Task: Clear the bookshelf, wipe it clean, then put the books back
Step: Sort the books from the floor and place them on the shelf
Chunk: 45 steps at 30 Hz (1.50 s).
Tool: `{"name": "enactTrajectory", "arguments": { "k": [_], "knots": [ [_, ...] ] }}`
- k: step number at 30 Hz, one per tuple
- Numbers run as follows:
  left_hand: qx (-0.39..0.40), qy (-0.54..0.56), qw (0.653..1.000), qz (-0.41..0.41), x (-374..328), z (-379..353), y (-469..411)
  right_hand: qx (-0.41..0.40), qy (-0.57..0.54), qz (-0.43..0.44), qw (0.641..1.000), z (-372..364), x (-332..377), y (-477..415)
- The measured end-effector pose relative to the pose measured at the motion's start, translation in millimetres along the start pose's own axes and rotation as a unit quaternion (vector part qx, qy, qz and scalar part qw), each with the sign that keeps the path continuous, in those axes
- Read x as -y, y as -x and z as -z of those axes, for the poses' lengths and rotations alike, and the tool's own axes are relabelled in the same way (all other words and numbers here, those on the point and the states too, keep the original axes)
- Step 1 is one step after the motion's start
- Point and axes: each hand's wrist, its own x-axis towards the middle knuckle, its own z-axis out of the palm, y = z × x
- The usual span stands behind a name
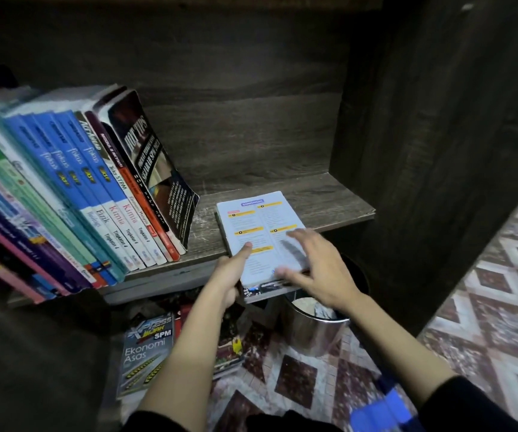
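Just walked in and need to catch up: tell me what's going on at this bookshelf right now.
A person is handling a white-covered book lying flat on the wooden shelf, its near end overhanging the front edge. The left hand grips its near-left edge, thumb on top; the right hand is spread over the cover, blurred. A row of leaning textbooks fills the shelf's left side. On the floor below lie an Ekonomi Asas book and a metal bin.

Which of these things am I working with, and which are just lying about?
For the job:
- white-covered book, left hand gripping it, right hand on its cover
- shelf
- leaning book row
- Ekonomi Asas book on the floor

Lying about:
- metal bin
- patterned floor mat
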Motion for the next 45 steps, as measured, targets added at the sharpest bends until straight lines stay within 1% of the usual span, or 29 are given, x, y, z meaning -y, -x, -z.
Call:
{"name": "enactTrajectory", "arguments": {
  "k": [1,3,4,6,7,8,10,11,12,14,15,17,18,20,21,24,25,26,27,30,32,36,37,39,41,42,43,44,45],
  "knots": [
    [-0.004,0.002,1.0,-0.007,-1,-2,1,0.006,0.065,0.051,0.997,-5,0,8],
    [0.001,0.017,1.0,-0.024,-4,-6,3,-0.019,0.188,0.131,0.973,-16,-4,17],
    [0.006,0.023,0.999,-0.035,-8,-8,6,-0.049,0.215,0.156,0.963,-20,-6,17],
    [0.029,0.019,0.997,-0.074,-19,-12,15,-0.14,0.201,0.171,0.954,-17,-5,8],
    [0.048,0.016,0.994,-0.096,-27,-14,19,-0.187,0.17,0.156,0.955,-12,-2,0],
    [0.067,0.014,0.991,-0.117,-35,-18,25,-0.219,0.121,0.117,0.961,-8,0,-5],
    [0.098,0.024,0.984,-0.144,-45,-24,28,-0.276,0.001,0.009,0.961,3,7,-9],
    [0.104,0.032,0.983,-0.147,-45,-27,27,-0.305,-0.062,-0.05,0.949,7,11,-8],
    [0.094,0.041,0.984,-0.145,-43,-31,24,-0.324,-0.128,-0.106,0.931,10,15,-7],
    [0.047,0.036,0.992,-0.112,-30,-39,14,-0.359,-0.258,-0.182,0.878,13,20,-4],
    [0.042,0.035,0.996,-0.076,-21,-44,6,-0.376,-0.308,-0.205,0.849,14,25,-2],
    [0.073,0.055,0.996,0.0,-7,-56,-3,-0.408,-0.39,-0.252,0.786,12,33,3],
    [0.085,0.066,0.994,0.012,-2,-61,-6,-0.419,-0.432,-0.276,0.75,10,35,6],
    [0.073,0.104,0.992,-0.014,4,-72,-16,-0.426,-0.5,-0.327,0.679,3,38,8],
    [0.042,0.1,0.993,-0.047,7,-77,-22,-0.43,-0.53,-0.346,0.644,-1,41,8],
    [-0.066,-0.012,0.992,-0.11,13,-80,-29,-0.442,-0.598,-0.386,0.546,-18,47,5],
    [-0.084,-0.037,0.988,-0.123,15,-79,-29,-0.445,-0.612,-0.399,0.518,-22,49,4],
    [-0.091,-0.048,0.985,-0.139,18,-78,-30,-0.448,-0.617,-0.413,0.498,-26,50,4],
    [-0.09,-0.049,0.984,-0.148,20,-77,-32,-0.448,-0.618,-0.424,0.487,-29,49,3],
    [-0.07,-0.049,0.986,-0.14,18,-72,-41,-0.439,-0.611,-0.439,0.491,-30,46,-7],
    [-0.038,-0.066,0.989,-0.13,19,-69,-51,-0.43,-0.601,-0.458,0.494,-28,42,-20],
    [0.007,-0.091,0.987,-0.131,21,-60,-57,-0.411,-0.604,-0.488,0.477,-27,38,-49],
    [0.015,-0.094,0.986,-0.136,19,-59,-53,-0.403,-0.605,-0.491,0.479,-28,36,-55],
    [0.018,-0.104,0.985,-0.139,16,-59,-49,-0.382,-0.589,-0.511,0.496,-31,31,-63],
    [0.012,-0.115,0.983,-0.143,15,-59,-46,-0.351,-0.553,-0.541,0.527,-28,24,-64],
    [0.012,-0.118,0.983,-0.142,15,-60,-44,-0.329,-0.526,-0.556,0.553,-24,20,-61],
    [0.016,-0.116,0.983,-0.143,14,-60,-41,-0.303,-0.485,-0.569,0.591,-20,14,-57],
    [0.016,-0.117,0.983,-0.144,14,-61,-40,-0.281,-0.423,-0.575,0.641,-16,8,-52],
    [0.015,-0.116,0.982,-0.145,14,-62,-39,-0.262,-0.342,-0.567,0.702,-12,2,-47]
  ]
}}
